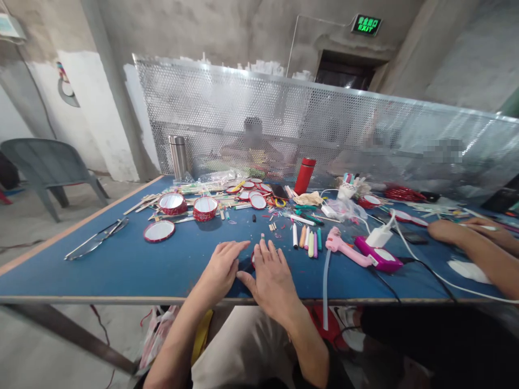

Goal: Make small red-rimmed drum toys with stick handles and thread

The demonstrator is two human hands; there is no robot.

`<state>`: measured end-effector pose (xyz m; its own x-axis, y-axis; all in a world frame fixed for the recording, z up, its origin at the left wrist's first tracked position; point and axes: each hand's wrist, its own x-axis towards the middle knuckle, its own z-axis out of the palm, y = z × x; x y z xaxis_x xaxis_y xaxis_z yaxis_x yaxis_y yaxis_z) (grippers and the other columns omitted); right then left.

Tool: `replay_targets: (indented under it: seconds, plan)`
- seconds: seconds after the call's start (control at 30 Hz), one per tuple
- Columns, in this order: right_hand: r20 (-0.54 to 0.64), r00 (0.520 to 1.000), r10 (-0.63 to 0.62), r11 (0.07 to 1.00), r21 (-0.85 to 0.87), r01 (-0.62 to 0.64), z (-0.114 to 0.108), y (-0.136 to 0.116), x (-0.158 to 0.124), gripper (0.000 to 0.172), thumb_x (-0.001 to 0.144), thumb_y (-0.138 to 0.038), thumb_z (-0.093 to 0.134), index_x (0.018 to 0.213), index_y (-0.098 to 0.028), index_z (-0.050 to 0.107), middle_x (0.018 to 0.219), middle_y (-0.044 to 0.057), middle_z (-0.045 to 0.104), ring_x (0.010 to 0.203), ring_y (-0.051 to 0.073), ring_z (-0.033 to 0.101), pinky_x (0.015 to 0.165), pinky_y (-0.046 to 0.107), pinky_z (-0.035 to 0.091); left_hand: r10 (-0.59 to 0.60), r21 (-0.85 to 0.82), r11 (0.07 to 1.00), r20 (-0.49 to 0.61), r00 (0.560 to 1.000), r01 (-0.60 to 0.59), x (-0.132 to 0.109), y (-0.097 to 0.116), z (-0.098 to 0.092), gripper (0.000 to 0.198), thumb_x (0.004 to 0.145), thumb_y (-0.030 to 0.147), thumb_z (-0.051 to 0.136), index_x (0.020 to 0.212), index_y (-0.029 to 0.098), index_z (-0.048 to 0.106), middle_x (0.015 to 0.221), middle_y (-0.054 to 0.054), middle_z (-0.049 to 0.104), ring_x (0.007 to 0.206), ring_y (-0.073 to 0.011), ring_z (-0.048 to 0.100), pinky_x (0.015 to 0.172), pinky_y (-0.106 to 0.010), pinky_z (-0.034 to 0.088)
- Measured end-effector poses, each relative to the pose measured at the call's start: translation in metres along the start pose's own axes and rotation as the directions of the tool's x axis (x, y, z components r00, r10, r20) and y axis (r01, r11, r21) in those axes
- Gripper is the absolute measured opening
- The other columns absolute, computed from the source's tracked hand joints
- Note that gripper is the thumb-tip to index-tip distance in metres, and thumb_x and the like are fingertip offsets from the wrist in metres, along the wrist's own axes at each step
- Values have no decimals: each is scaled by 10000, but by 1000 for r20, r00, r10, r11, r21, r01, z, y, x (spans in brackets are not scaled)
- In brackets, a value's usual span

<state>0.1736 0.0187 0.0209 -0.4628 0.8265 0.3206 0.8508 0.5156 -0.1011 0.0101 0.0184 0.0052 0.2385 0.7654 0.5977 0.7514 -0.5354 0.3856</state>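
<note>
My left hand [220, 270] is at the table's front, fingers stretched to the right and nothing visible in it. Beside it my right hand [272, 278] lies palm down with straight fingers, over a small red-edged thing [253, 260] that it mostly hides. Just past the right fingertips is a small stick-like piece [263, 236]. To the right, several capped markers [308, 241] lie in a row. Up and left are a flat round mirror with a red rim [159, 231] and two red-wrapped round stacks with mirror-like tops [205, 208] [172, 203].
A pink hot glue gun [344, 248] with a clear glue stick lies near a magenta power strip [379, 255] and cables. A red bottle [305, 176], a steel flask [178, 156] and loose sticks stand or lie behind. Glasses [97, 239] lie left; another person's arm [474, 243] reaches in right.
</note>
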Motion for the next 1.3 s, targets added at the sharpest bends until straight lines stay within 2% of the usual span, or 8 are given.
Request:
replay_targets:
  seconds: [0.1,0.3,0.43,0.73,1.03,1.3]
  plan:
    - [-12,1000,-5,1000,12,5,0,0,-2,802,912,-641,209,1375,-23,426,1457,236,350,1362,345,294,1094,522,248,50,71,996,52,997,-54,-2,0,4,500,835,51,373,1283,207,529,1246,-83,627,1177,-238,515,995,-462,430]
    - [-20,1000,-5,999,39,6,-2,1,-2,736,922,-613,258,1368,-60,450,1453,220,367,1365,338,290,1094,533,237,-39,116,993,208,977,15,-4,7,3,601,808,52,431,1369,268,455,1384,-40,530,1316,-285,370,1034,-502,374]
    - [-6,1000,2,999,54,-1,-3,1,-2,774,914,-626,257,1378,-30,426,1469,230,331,1368,347,279,1091,534,246,-59,97,995,276,959,34,-3,12,-3,593,806,61,447,1348,297,481,1405,-22,511,1317,-283,380,1024,-503,373]
    - [6,1000,6,998,69,-7,-5,1,-2,750,918,-610,285,1379,-37,429,1467,225,335,1370,345,277,1093,534,245,-109,121,990,316,943,75,1,16,-5,570,808,57,417,1320,284,523,1385,-33,524,1275,-276,466,990,-486,400]
    - [-18,1000,1,998,60,0,-2,1,-2,796,899,-654,249,1360,-39,457,1455,221,361,1365,346,290,1090,534,258,-130,113,988,267,955,103,-3,12,-1,544,806,65,427,1301,259,541,1265,-62,632,1189,-265,562,946,-464,431]
    - [3,1000,1,998,56,-1,-1,2,-1,796,895,-655,270,1360,-37,458,1458,220,352,1371,346,278,1092,540,263,-151,103,986,247,957,129,-2,13,0,523,812,61,431,1275,266,562,1234,-64,655,1163,-263,581,925,-442,439]
